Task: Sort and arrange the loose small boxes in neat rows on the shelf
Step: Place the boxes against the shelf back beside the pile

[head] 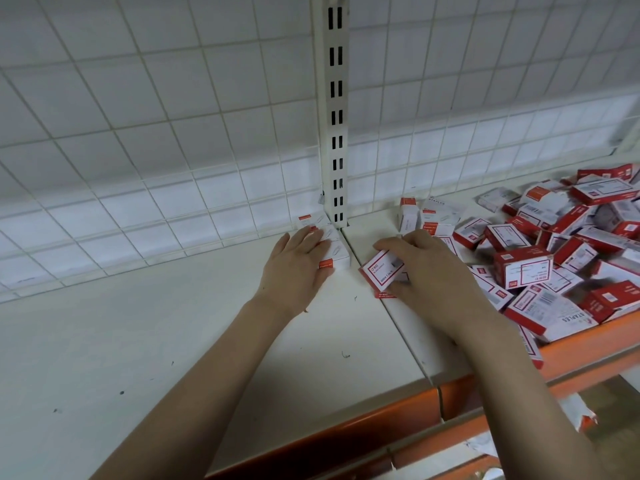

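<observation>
A white wire grid panel [156, 133] backs the unit, divided by a slotted white upright post [335, 109]. Below the front edge, torn white paper scraps [578, 412] hang beside an orange rail [346, 427].

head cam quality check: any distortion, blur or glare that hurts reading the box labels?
Head view: wide-angle bowing curves the wire grid and shelf edge; light is soft and even, without glare; the loose pile is slightly soft, small print unreadable; the box under the right hand shows blurred text.
</observation>
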Demonstrator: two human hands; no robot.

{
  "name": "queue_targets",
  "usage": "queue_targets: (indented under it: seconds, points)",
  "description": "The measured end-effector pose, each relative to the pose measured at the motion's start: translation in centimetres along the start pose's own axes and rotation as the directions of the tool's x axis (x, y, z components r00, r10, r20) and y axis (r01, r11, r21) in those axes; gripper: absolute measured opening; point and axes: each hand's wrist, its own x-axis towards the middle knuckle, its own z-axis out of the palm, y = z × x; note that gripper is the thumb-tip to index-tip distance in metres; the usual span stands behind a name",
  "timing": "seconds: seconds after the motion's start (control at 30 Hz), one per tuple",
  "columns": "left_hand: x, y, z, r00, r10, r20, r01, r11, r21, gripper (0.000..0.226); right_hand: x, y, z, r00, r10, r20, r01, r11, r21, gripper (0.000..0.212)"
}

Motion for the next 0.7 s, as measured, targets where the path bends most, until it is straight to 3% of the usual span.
queue_targets:
  seconds: [0.4,0.7]
  points:
    - [-0.3,-0.2,-0.8,0.995,-0.074,0.071,0.079,0.994,-0.073,0.059,0.1,-0.6,0.3,1.000,-0.020,-0.011,0.021,0.987,0.159,0.050]
    - [-6.6,-3.5,-6.6,0.940,-0.341,-0.020,0.336,0.933,-0.127,0.046,1.0,-5.0,1.6,0.987,-0.159,0.018,0.155,0.976,0.154,0.050]
